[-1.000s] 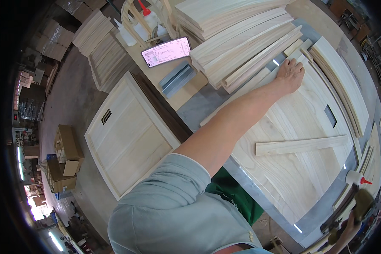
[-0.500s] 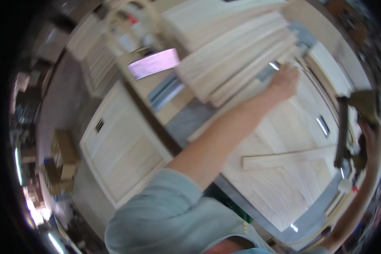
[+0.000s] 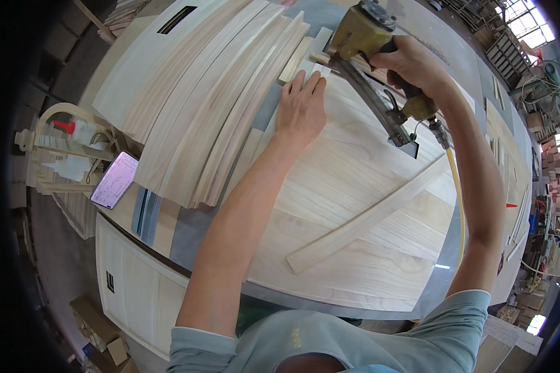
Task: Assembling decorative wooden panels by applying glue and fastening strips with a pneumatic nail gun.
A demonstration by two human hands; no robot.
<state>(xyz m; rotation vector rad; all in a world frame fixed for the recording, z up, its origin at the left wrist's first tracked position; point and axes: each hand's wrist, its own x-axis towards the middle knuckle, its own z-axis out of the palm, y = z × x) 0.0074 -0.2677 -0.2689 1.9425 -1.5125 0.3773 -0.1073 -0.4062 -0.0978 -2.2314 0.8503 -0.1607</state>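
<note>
The nail gun is olive and black, its hose yellow; the panel shows wavy tan grain on cream; the shirt is grey-blue.

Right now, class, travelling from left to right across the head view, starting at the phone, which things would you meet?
Phone → grey metal strips → left hand → nail gun in the right hand → yellow hose.

We look down from the person's head through one wide fisheye lens, facing out over the table, near enough to take in both forearms; the right hand's grip on the nail gun sits high in our view, the shirt well below that grip
</note>
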